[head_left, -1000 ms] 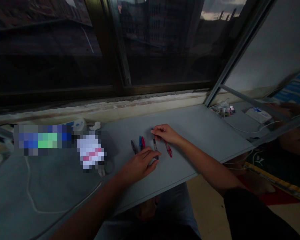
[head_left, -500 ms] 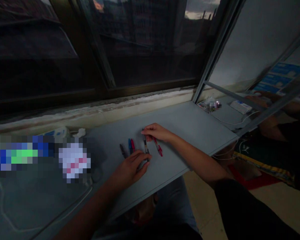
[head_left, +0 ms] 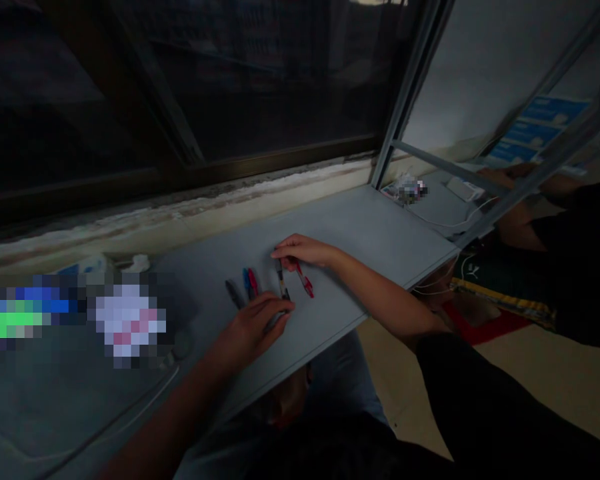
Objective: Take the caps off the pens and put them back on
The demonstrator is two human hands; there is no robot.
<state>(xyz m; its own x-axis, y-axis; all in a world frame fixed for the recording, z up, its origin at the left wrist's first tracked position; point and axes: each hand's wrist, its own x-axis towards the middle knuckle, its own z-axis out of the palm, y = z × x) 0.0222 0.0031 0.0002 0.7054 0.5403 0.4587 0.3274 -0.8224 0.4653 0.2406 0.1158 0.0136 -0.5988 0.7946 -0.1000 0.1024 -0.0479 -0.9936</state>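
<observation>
Several pens lie on a grey desk (head_left: pixel 380 233) under a dark window. My right hand (head_left: pixel 303 251) pinches the top end of a dark pen (head_left: pixel 281 283), and my left hand (head_left: pixel 253 327) rests palm down with its fingertips on the pen's lower end. Just right of it lies a red pen (head_left: pixel 305 283), partly under my right hand. To the left lie a red pen (head_left: pixel 253 280), a blue pen (head_left: pixel 247 281) and a black pen (head_left: pixel 233 292), side by side.
Blurred-out packages (head_left: pixel 127 320) sit at the desk's left with a white cable (head_left: pixel 145 407) near them. A metal frame (head_left: pixel 405 113) divides off a neighbouring desk at right, where another person's arm (head_left: pixel 525 213) rests. The desk's front edge runs above my lap.
The view has swung right and down, shifting everything left in the picture. Both hands stay on the dark pen; the pens have not visibly moved on the desk.
</observation>
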